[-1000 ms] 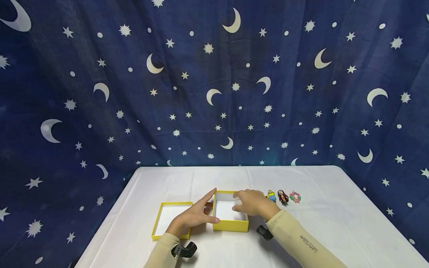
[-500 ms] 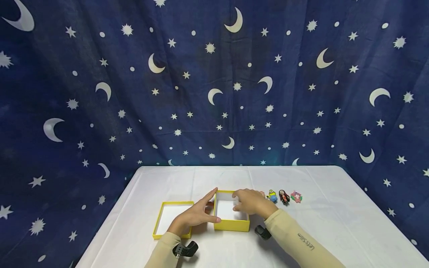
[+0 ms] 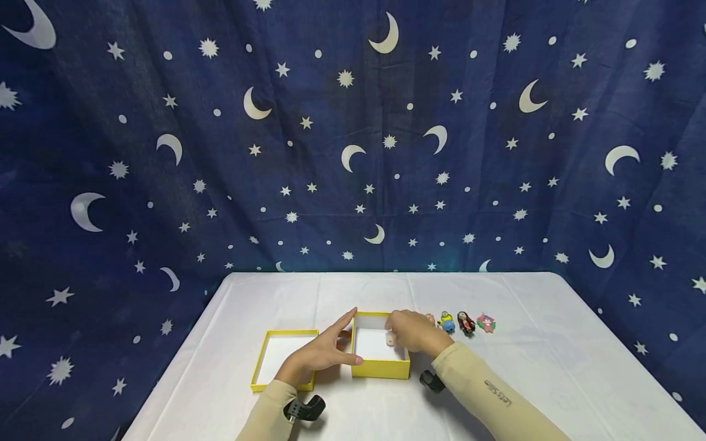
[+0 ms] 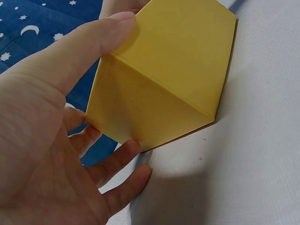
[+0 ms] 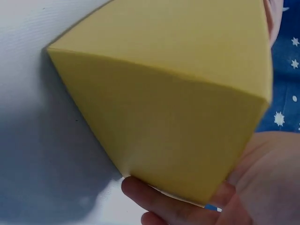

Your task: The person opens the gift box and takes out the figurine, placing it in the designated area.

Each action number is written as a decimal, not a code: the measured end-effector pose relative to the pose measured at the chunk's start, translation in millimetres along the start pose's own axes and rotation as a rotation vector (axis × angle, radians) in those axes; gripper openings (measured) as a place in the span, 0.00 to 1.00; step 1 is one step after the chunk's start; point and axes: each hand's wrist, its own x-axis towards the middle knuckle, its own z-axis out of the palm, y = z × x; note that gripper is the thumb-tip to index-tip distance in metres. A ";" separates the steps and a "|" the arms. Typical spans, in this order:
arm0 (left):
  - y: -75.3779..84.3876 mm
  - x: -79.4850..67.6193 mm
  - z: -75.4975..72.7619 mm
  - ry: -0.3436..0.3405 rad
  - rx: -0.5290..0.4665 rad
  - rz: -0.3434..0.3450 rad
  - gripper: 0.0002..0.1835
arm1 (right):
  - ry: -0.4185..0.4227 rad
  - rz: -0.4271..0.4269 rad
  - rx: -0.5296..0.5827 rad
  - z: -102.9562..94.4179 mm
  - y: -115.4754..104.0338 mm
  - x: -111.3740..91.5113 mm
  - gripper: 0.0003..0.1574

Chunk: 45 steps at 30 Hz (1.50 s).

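A yellow box [image 3: 380,369] with a white inside stands open-topped on the table. My left hand [image 3: 322,354] grips its left side, thumb at the front corner and fingers reaching toward the back; the left wrist view shows the thumb on the yellow wall. Over the right wall reaches my right hand [image 3: 410,331], its fingers curled down inside the box. At those fingertips shows a small pale pink toy [image 3: 391,339], partly hidden by the hand. In the right wrist view, some fingers [image 5: 154,199] lie outside, along the bottom of the box wall.
Left of the box lies a yellow-rimmed lid [image 3: 284,349], white inside up, partly behind my left hand. On the right stand a yellow-and-blue minion figure [image 3: 447,322], a dark-haired doll [image 3: 466,323] and a pink-and-green figure [image 3: 486,323]. A pinkish piece [image 3: 431,318] shows behind my right hand.
My right hand's fingers have closed and curled further down in the box, and the pale pink toy has come into sight beneath them. The left hand and box stay put.
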 end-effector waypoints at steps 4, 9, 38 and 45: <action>-0.6 -0.4 0.7 0.000 0.013 0.005 0.60 | 0.032 -0.012 -0.017 4.3 -0.9 -1.1 0.14; -0.3 -1.4 1.8 0.006 0.017 -0.007 0.59 | 0.030 -0.039 -0.022 8.7 -1.1 -4.0 0.14; 2.2 -4.1 1.6 0.023 -0.029 -0.073 0.59 | 0.038 0.000 -0.039 12.3 -11.3 -2.3 0.06; 2.0 -1.7 -0.1 0.025 -0.001 -0.052 0.59 | 0.072 -0.046 -0.051 12.1 -9.4 -0.5 0.07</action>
